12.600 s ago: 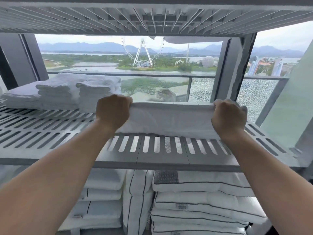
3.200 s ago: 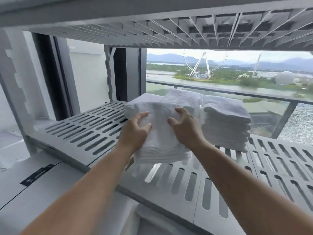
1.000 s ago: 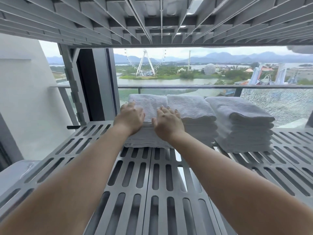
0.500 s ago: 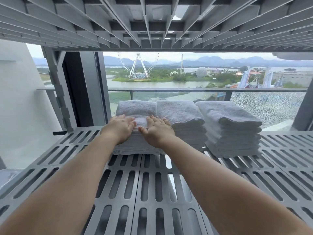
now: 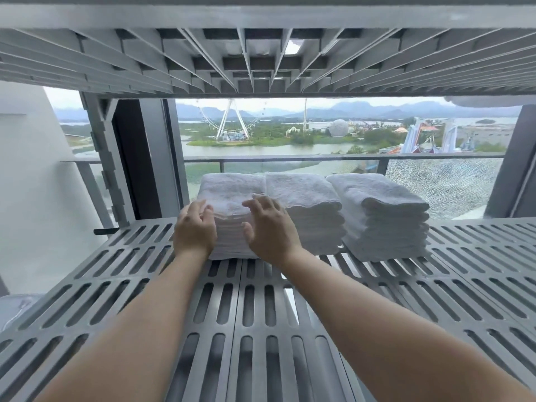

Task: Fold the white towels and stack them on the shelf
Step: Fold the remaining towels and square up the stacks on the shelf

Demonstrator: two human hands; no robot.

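Three stacks of folded white towels stand side by side at the back of the grey slotted shelf (image 5: pixel 261 329): a left stack (image 5: pixel 229 192), a middle stack (image 5: pixel 304 204) and a right stack (image 5: pixel 383 216). My left hand (image 5: pixel 195 230) and my right hand (image 5: pixel 268 230) are just in front of the left stack, fingers relaxed and slightly spread, holding nothing. Whether the fingertips still touch the stack's front edge is unclear.
Another slotted shelf (image 5: pixel 261 59) hangs close overhead. Grey uprights (image 5: pixel 104 161) stand at the left and at the right (image 5: pixel 519 161). A window with a railing (image 5: pixel 319 161) lies behind the towels. A white wall (image 5: pixel 32 184) borders the left side.
Both hands have drawn back off the top of the left stack toward me and their fingers have lifted. The three stacks have not moved.
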